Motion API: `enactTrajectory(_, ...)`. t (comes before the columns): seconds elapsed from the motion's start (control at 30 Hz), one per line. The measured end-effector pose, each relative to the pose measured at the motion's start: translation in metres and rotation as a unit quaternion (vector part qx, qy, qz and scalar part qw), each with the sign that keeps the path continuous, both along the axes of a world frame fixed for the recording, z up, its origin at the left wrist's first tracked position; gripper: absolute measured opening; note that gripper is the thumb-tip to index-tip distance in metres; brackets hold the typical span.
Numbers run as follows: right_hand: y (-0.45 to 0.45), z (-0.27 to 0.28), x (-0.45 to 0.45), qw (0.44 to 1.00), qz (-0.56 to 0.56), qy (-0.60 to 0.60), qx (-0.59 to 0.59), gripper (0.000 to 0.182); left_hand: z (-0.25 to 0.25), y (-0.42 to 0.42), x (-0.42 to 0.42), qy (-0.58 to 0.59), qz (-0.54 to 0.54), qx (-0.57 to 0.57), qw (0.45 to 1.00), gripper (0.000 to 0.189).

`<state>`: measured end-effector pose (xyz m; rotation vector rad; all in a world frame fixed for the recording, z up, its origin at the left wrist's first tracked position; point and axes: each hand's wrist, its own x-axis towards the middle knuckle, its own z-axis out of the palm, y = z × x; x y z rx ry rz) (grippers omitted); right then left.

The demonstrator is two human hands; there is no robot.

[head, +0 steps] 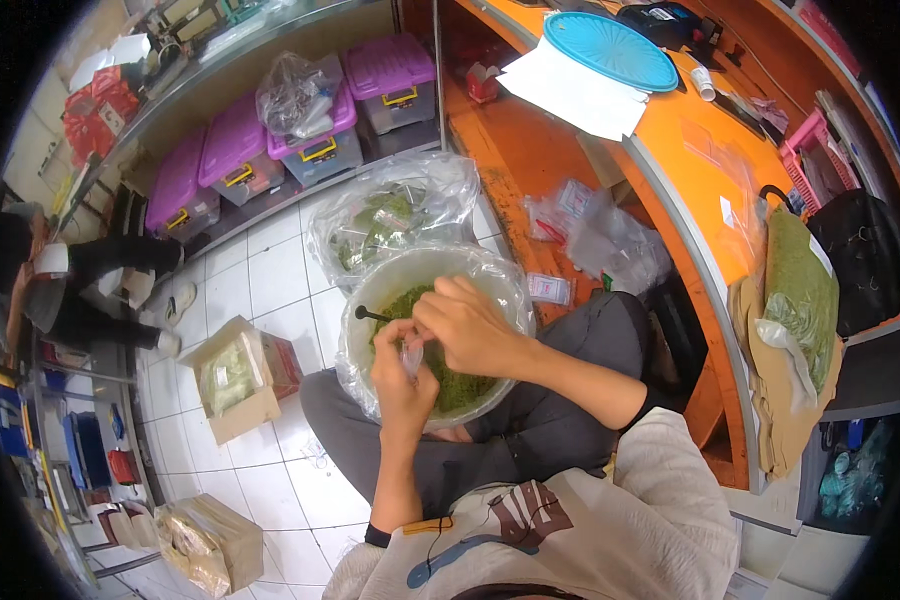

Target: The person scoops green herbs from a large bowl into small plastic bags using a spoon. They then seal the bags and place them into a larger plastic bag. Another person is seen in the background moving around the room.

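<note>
Pinched in my left hand [405, 379] is a small clear plastic bag [412, 355]. The curled fingers of my right hand [469, 326] meet the left fingertips at the bag's upper end, and their tips are partly hidden. Both hands are above a round whitish tub [359, 360] lined with clear plastic, which stands at my crossed legs. Loose green, finely chopped or ground material [469, 384] lies inside it. A black handle [371, 313], perhaps a spoon's, sticks up from the material; its lower end is hidden behind my hands.
Beyond the tub lies a big clear bag [390, 217] with green material. An open carton [229, 431] sits left, a wrapped box [236, 544] lower left. Purple-lidded bins [390, 64] line a shelf. An orange desk [664, 161] curves along the right. Another person's legs [112, 255] show far left.
</note>
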<state>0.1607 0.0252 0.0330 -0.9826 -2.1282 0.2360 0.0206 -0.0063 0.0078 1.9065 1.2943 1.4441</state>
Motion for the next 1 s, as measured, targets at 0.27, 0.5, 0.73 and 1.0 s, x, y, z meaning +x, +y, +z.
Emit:
enactTrajectory(0.27,0.077,0.044,0.015,0.967,-0.117,-0.065,0.217,0.008,0.001,0.015,-0.009,-0.349,0.004,-0.247,0.904,0.028)
enactTrajectory(0.5,0.173,0.035,-0.006,0.935,-0.173,-0.048,0.305,0.009,-0.005,0.016,-0.018,-0.400,-0.036,-0.262,0.877,0.036)
enactTrajectory(0.73,0.135,-0.007,-0.018,0.996,-0.053,0.048,-0.048,0.017,-0.002,0.020,-0.025,-0.410,0.009,-0.263,0.873,0.055)
enactTrajectory(1.0,0.010,-0.020,-0.021,0.951,0.056,0.156,-0.261,0.019,-0.019,0.030,-0.004,-0.376,-0.023,-0.246,0.893,0.058)
